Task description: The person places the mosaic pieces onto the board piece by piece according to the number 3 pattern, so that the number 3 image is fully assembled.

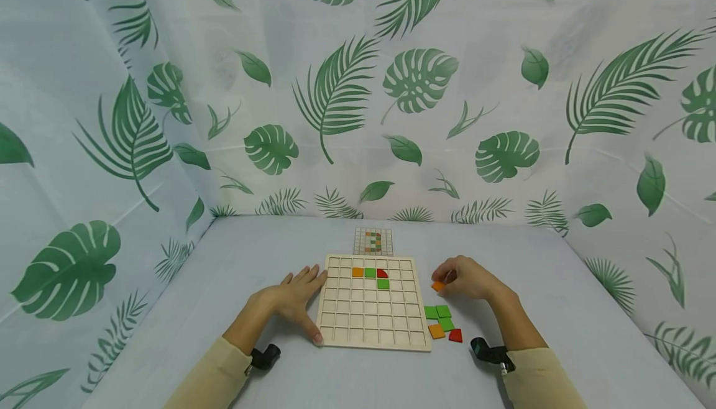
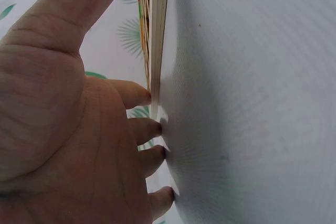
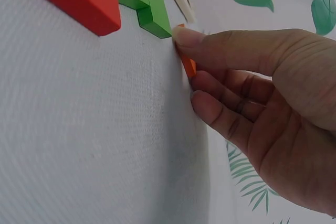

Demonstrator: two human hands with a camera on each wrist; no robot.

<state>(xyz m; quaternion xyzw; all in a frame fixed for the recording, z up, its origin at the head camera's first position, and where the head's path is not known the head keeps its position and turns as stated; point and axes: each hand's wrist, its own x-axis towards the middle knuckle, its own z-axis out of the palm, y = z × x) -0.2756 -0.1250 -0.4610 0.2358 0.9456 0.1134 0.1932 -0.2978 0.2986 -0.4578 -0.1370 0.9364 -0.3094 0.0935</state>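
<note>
A wooden grid board lies on the table in the head view. In its upper rows sit an orange square, a green square, a red piece with a rounded corner and, below that, another green square. My left hand rests beside the board's left edge, fingers spread, with the thumb at the near corner. To the right of the board, my right hand pinches an orange tile between thumb and fingers, low over the table.
Right of the board lie several loose tiles: green ones, an orange one and a red one. Behind the board is a small pattern card showing a coloured grid. A leaf-print curtain hangs at the back and sides.
</note>
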